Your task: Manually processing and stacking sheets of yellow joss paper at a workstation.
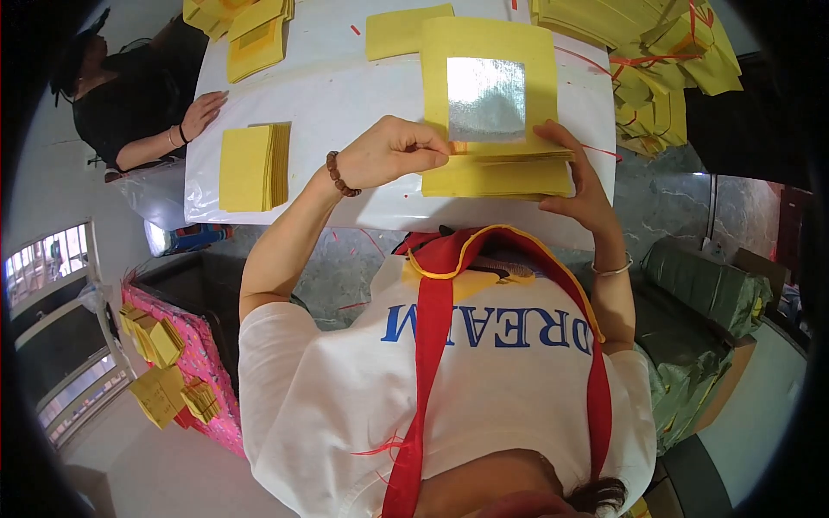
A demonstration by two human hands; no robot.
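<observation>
A yellow paper sheet with a silver foil square (486,102) lies raised at the front of the table, over a stack of yellow paper (496,180). My left hand (393,153) is closed in a pinch at the sheet's lower left edge, by a small orange mark. Around the stack's right end curves my right hand (580,180), its fingers on the far side and its thumb at the near edge. The pinched fingertips partly hide the paper's corner.
A neat yellow paper stack (253,168) stands left on the white table (337,95). More yellow piles (257,47) lie at the far left, and bundles with red ties (661,78) at the far right. Across the left edge, another person's hand (204,114) rests on the table.
</observation>
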